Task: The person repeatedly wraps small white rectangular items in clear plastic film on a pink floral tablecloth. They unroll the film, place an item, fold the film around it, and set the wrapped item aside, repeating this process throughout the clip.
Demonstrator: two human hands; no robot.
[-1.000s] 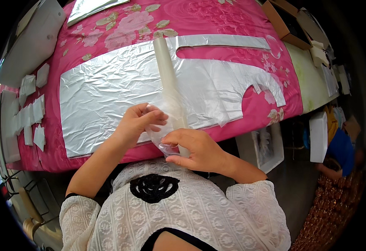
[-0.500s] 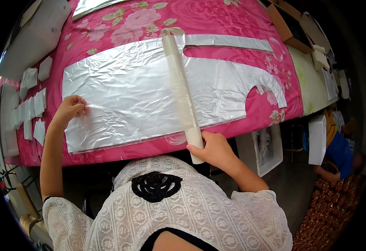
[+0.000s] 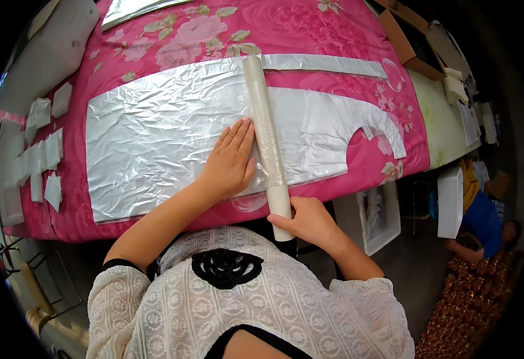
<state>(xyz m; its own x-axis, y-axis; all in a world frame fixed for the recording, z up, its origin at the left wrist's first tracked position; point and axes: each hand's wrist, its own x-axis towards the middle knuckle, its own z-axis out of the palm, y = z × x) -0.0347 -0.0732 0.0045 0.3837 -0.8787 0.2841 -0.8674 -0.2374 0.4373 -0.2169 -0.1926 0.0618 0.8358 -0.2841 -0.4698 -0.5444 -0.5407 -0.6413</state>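
A shiny thin plastic apron (image 3: 154, 131) is spread out and wrinkled on the table, with its curved neck end to the right. Across it, running from far to near, lies a cream-white tube (image 3: 264, 119) with clear film around its middle. My left hand (image 3: 229, 160) rests flat on the plastic just left of the tube, fingers stretched out and pointing away from me. With my right hand (image 3: 308, 220) I grip the tube's near end, which juts past the table edge. The tube covers part of the apron beneath it.
A pink flowered cloth (image 3: 310, 30) covers the table. Several small folded white packets (image 3: 52, 149) lie at the left. An open cardboard box (image 3: 411, 45) stands at the far right. Below the table edge is a white bin (image 3: 381, 218); a person in blue (image 3: 480, 224) is beyond it.
My left hand has moved right from the apron's left edge, going from pinched fingers to lying flat beside the tube. The tube's far end has shifted slightly right; my right hand still grips it.
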